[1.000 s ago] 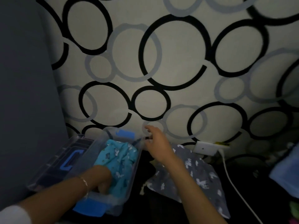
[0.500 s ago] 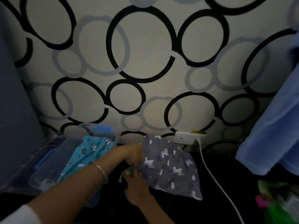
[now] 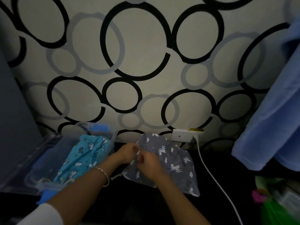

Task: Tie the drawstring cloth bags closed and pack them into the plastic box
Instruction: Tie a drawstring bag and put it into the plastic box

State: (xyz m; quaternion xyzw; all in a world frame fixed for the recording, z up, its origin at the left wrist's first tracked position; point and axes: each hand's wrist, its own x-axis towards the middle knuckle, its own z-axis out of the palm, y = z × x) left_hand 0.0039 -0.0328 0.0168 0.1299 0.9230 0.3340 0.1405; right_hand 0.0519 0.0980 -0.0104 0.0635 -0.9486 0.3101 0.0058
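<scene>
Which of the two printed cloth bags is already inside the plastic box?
The turquoise bag; it lies in the clear plastic box. The grey bag lies outside, under both hands.

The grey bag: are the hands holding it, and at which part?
Both hands, left hand and right hand, hold the grey bag at its near-left edge, where its white drawstring comes out. The exact finger grip is too dark to tell.
</scene>
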